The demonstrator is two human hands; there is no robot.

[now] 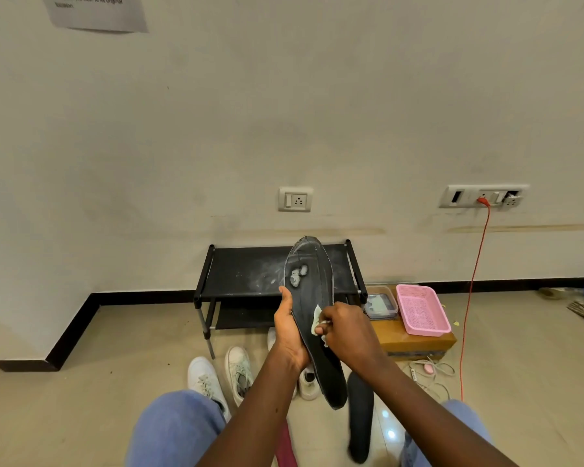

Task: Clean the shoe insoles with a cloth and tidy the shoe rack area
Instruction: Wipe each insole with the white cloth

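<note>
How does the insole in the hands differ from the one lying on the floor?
The held insole is raised upright, gripped by the left hand; the floor insole lies flat between the knees, untouched. The held insole carries pale grey patches near its top, and the right hand presses a cloth on it; the floor insole looks plain. Both are dark and alike in shape.

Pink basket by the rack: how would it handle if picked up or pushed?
The pink basket is probably light: thin perforated plastic, seemingly empty. It likely slides easily on the smooth wooden box beneath it. Being low and wide, it seems unlikely to tip.
</note>
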